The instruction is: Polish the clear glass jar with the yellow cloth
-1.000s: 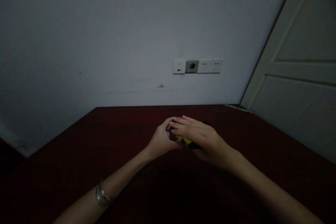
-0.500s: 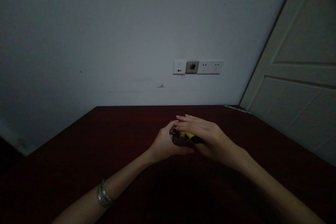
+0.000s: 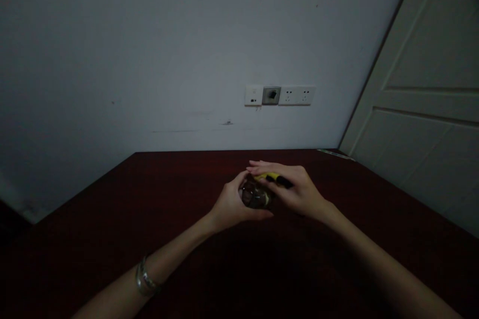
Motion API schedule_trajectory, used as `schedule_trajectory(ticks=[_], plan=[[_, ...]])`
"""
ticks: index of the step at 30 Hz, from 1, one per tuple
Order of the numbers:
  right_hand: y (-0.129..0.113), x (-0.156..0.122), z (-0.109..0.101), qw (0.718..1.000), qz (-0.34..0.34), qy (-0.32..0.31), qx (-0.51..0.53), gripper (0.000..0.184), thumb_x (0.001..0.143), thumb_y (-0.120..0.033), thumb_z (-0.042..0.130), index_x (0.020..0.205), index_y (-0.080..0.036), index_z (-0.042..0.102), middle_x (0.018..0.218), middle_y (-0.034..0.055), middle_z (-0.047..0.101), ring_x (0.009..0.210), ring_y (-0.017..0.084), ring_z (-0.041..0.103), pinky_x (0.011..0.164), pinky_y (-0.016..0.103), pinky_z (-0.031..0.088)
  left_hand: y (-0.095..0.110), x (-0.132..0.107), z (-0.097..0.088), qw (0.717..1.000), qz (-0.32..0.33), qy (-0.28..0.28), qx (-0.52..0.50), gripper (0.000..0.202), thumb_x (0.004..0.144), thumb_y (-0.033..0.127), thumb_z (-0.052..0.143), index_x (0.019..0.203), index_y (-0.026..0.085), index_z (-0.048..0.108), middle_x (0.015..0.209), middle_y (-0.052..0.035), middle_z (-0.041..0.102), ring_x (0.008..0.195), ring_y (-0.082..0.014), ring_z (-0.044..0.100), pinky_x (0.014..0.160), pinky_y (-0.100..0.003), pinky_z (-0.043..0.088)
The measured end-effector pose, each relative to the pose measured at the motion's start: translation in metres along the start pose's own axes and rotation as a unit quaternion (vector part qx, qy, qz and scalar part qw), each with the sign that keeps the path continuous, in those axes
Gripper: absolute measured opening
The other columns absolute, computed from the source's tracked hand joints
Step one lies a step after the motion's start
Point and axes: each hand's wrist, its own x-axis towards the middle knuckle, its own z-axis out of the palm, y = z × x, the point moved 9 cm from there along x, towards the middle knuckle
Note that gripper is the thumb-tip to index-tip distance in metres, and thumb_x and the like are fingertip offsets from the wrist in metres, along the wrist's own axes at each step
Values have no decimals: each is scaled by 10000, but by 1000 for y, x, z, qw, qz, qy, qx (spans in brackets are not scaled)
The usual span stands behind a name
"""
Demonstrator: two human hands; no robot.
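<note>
Both hands meet over the middle of a dark red table (image 3: 149, 199). My left hand (image 3: 230, 204) curls around a small dark, shiny object (image 3: 253, 195) that I cannot name. My right hand (image 3: 295, 190) grips a yellow and black part (image 3: 272, 178) at the top of that object, fingers closed over it. A silver bracelet (image 3: 145, 280) sits on my left forearm. The light is dim, and the hands hide most of the object.
A grey wall stands behind the table with a row of white sockets and switches (image 3: 280, 95). A pale panelled door (image 3: 422, 104) is at the right. A thin light strip (image 3: 335, 153) lies at the table's far right corner.
The yellow and black part has turned upward in my right hand, and the dark shiny part now shows more in my left. Both hands stay in place.
</note>
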Motion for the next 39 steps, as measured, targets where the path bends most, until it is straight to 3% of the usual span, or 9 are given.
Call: schedule_trajectory(ticks=[2,4,10,13,19,24,28,34,39], plan=[[9,-1,-7,999,33,33,28,235,874,-149,549,1077,-212,648,1101,60,704,1104,192,626,977,416,505,0,-2,2,1000,-2,0,-11,851,491,249,870,1234,162,464,1171,-124,611,1076,-277,593,914,-404,480],[7,-2,-7,999,21,31,30,234,871,-151,555,1077,-211,647,1116,59,698,1129,197,609,1002,436,482,0,-2,2,1000,1,13,-11,838,490,246,870,1221,161,470,1168,-126,612,1067,-276,598,904,-401,487],[-23,-8,9,992,-92,-75,-41,410,805,-24,492,1176,-169,587,1220,97,640,1263,208,491,1080,479,380,0,3,-2,999,3,48,9,687,472,194,850,1080,169,530,1085,-99,657,1009,-273,631,836,-372,526],[-28,-10,14,989,-104,-94,-49,422,790,-21,505,1179,-166,583,1215,92,643,1265,201,489,1085,469,375,-1,4,-3,998,9,54,10,648,469,156,833,1041,167,529,1029,-90,672,956,-264,650,790,-360,538],[-6,-3,-2,999,-4,18,38,251,863,-148,559,1088,-217,645,1140,56,688,1175,205,575,1051,476,419,3,-2,-1,998,14,32,-42,746,501,228,854,1151,166,491,1122,-105,633,1032,-259,621,864,-369,519],[24,-4,-9,978,119,79,151,189,885,-204,549,1015,-222,685,1095,50,709,1092,198,632,973,425,497,4,-6,2,998,-11,7,-58,899,436,203,881,1221,170,445,1134,-121,620,1003,-267,633,862,-374,528],[20,-6,-11,981,100,101,135,188,874,-206,559,1011,-227,685,1128,56,694,1106,210,624,985,450,485,1,-4,1,996,-31,29,-73,875,423,225,883,1189,167,464,1114,-121,630,995,-274,637,845,-387,535],[-13,-7,4,999,-42,7,20,314,863,-144,554,1160,-225,616,1214,65,648,1218,218,537,1062,505,400,0,3,-5,997,2,45,-56,742,479,288,856,1120,165,504,1089,-113,650,984,-259,642,815,-369,532],[-4,-3,3,1000,11,-18,22,273,872,-171,571,1131,-233,628,1165,49,677,1168,202,581,1048,465,430,8,1,-10,994,45,27,94,861,481,295,866,1231,182,456,1218,-128,601,1125,-288,572,951,-422,464]])
